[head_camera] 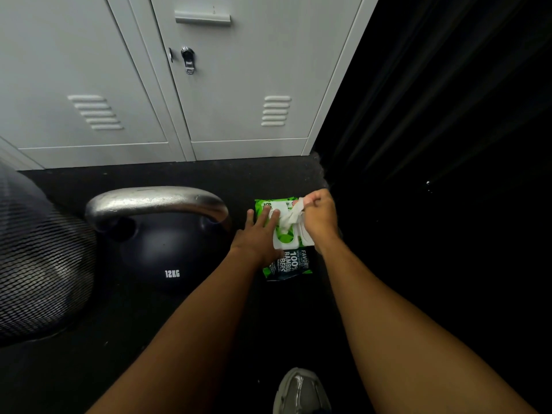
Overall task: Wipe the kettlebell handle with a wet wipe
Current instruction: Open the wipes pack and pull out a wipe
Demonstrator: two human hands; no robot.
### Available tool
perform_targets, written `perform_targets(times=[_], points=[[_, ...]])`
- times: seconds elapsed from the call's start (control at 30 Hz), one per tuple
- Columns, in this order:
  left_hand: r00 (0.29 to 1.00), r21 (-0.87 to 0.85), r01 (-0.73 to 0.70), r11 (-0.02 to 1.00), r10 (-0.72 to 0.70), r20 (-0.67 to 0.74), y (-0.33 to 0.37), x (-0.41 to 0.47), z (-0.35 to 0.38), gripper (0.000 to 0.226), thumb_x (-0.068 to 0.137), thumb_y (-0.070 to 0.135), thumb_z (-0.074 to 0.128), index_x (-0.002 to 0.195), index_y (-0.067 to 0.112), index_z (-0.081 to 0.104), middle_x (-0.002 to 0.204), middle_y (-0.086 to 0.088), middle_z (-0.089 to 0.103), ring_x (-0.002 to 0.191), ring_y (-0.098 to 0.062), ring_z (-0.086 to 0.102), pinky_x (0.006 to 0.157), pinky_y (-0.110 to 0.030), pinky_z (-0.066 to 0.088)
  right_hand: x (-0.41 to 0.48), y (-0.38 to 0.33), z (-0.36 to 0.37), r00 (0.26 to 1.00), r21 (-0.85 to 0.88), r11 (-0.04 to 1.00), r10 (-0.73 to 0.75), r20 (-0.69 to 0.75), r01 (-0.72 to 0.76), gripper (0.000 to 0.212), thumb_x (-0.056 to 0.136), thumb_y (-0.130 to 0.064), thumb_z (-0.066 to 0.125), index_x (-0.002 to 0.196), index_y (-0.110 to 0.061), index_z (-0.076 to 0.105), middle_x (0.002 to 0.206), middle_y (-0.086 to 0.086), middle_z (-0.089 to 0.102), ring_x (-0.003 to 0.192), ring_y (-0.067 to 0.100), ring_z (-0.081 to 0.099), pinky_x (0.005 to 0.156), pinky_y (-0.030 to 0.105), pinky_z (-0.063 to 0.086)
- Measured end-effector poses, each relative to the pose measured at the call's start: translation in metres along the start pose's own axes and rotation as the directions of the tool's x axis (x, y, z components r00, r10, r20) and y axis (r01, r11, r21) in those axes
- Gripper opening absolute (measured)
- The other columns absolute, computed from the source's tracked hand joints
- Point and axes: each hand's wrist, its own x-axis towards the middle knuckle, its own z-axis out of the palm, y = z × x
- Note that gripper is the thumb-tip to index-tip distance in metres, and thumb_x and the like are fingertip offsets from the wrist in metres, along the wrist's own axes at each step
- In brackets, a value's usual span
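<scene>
Centre-right of frame: green wipes pack point(286, 258) lies flat on the dark floor point(179, 318), its white flip lid point(304, 237) open. Left hand point(259, 234) spread flat with fingers splayed, pressing on the pack's upper left part beside the opening, holding nothing. Right hand point(318, 213) closed in a pinch on the wet wipe point(291, 218), which runs taut and twisted from the opening up to the fingers, only partly out. Kettlebell point(161, 249), marked 12KG, stands at centre-left, just left of the pack and near the left hand; its steel handle point(155, 201) arches across the top, bare and untouched. Grey lockers point(233, 85) fill the upper left; a mesh-covered rounded object point(41, 258) sits at the left edge; a grey shoe point(301, 392) at the bottom. Judged step: freeing one wipe, wiping not yet begun. Risks: the twisted wipe could tear if jerked; a second sheet could trail out after it, being interleaved; the pack could lift or skid if the flat hand eases off; the freed wipe could drag on the floor and pick up grit before reaching the handle.
</scene>
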Motion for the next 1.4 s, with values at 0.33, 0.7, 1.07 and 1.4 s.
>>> perform_targets(times=[0.33, 0.7, 1.07, 1.4], points=[[0.999, -0.082, 0.007, 0.997, -0.009, -0.033, 0.001, -0.002, -0.002, 0.119, 0.084, 0.039, 0.078, 0.16, 0.021, -0.013, 0.171, 0.0, -0.007, 0.156, -0.033, -0.008, 0.117, -0.06, 0.027, 0.021, -0.033, -0.031, 0.985, 0.384, 0.921, 0.121, -0.121, -0.066, 0.022, 0.095, -0.003, 0.028, 0.093, -0.021, 0.041, 0.076, 0.007, 0.056, 0.042, 0.013, 0.04, 0.038, 0.023, 0.037], [0.984, -0.163, -0.05, 0.985, 0.021, -0.176, 0.004, 0.001, -0.004, 0.101, 0.067, 0.028, 0.088, 0.15, 0.023, 0.031, 0.161, -0.006, 0.023, 0.145, -0.031, 0.026, 0.112, -0.051, 0.039, 0.02, 0.007, -0.048, 0.865, -0.268, 0.874, 0.461, 0.197, -0.405, 0.034, 0.099, -0.002, 0.023, 0.072, -0.007, 0.044, 0.063, 0.007, 0.038, 0.037, 0.009, 0.028, 0.028, 0.011, 0.013], [0.987, 0.158, -0.145, 0.977, 0.154, -0.044, -0.006, -0.02, 0.015, 0.046, 0.103, 0.043, 0.045, 0.148, 0.037, 0.04, 0.169, -0.008, -0.015, 0.155, -0.035, -0.013, 0.117, -0.059, 0.028, 0.015, 0.013, -0.065, 0.834, -0.024, 0.877, 0.464, 0.299, -0.479, 0.023, 0.103, -0.007, 0.029, 0.088, -0.006, 0.045, 0.097, 0.014, 0.055, 0.03, 0.002, 0.029, 0.029, 0.014, 0.016], [0.998, -0.209, -0.016, 0.978, 0.003, -0.06, 0.0, -0.025, -0.011, 0.139, 0.074, 0.031, 0.088, 0.155, 0.038, -0.024, 0.164, -0.01, -0.031, 0.149, -0.044, -0.026, 0.119, -0.064, 0.007, -0.016, -0.01, -0.058, 0.859, -0.132, 0.958, 0.286, 0.424, -0.254, 0.02, 0.101, -0.007, 0.036, 0.091, -0.019, 0.049, 0.074, 0.003, 0.046, 0.042, 0.007, 0.032, 0.035, 0.018, 0.021]])
